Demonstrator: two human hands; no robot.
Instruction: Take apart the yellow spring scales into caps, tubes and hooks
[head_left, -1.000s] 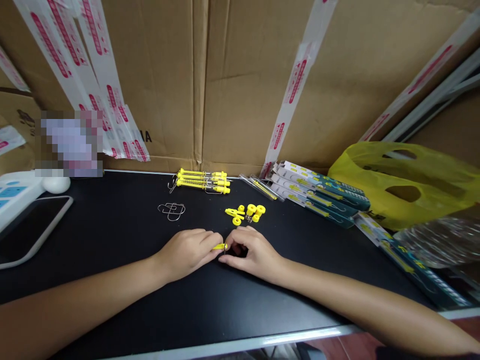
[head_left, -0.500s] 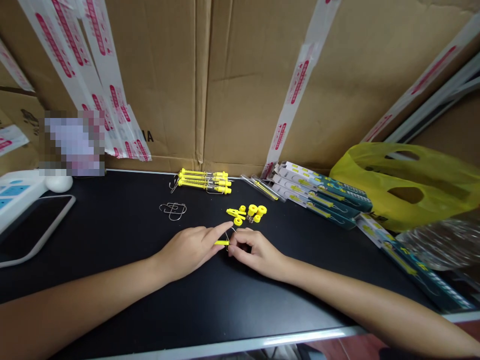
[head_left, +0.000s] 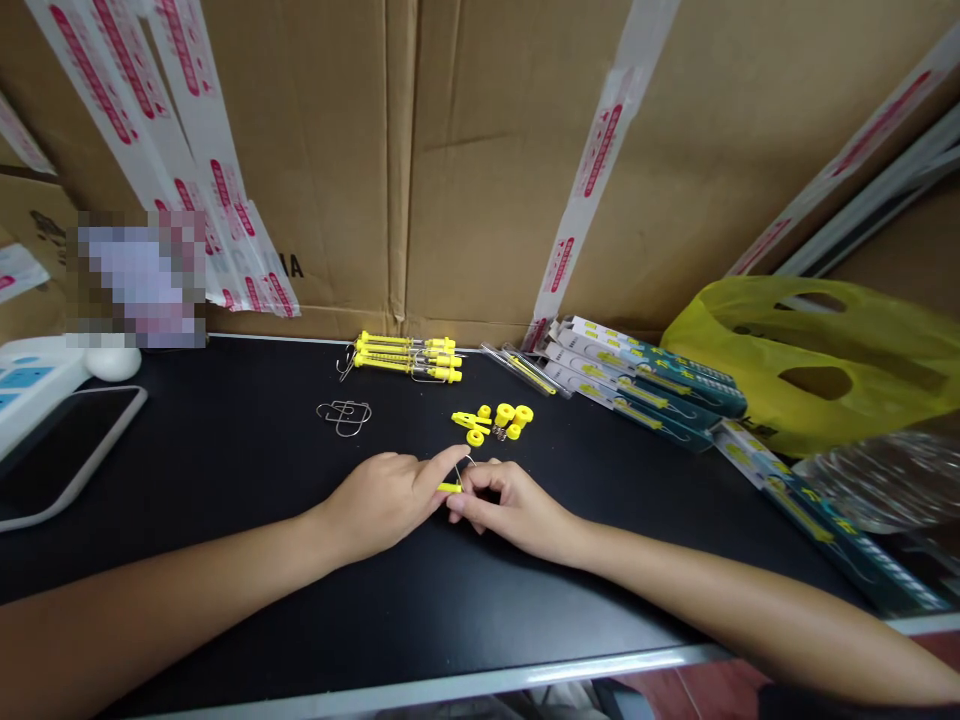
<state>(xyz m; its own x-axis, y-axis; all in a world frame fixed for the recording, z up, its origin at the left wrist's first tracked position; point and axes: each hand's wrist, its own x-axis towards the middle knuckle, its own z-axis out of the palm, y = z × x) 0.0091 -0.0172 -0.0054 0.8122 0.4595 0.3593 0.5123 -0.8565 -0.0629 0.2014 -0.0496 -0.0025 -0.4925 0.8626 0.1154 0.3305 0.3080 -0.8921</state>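
Observation:
Fingers of my left hand [head_left: 382,505] are closed around a slim yellow plastic piece [head_left: 450,488], whose end pokes out toward the right. A thin bent metal wire hook [head_left: 471,459] arches up between my two hands. My right hand [head_left: 517,505] pinches that wire, its fingertips touching the end of the yellow piece. Just beyond my hands lie small yellow plastic parts [head_left: 504,414], among them caps and a clip-like piece [head_left: 469,421], with small coil springs [head_left: 499,433] beside them. Loose bent wire hooks [head_left: 345,416] rest to the left.
Several assembled yellow hook tools [head_left: 409,358] lie at the back. Long springs and yellow rods [head_left: 529,370] sit near the boxes [head_left: 637,380] at right. A yellow bag [head_left: 750,350] stands behind them. At left are a phone [head_left: 67,460] and a power strip [head_left: 37,390].
The right fingertips have shifted slightly left, closer over the end of the yellow piece. Both hands keep their hold. The whole view has tilted a little.

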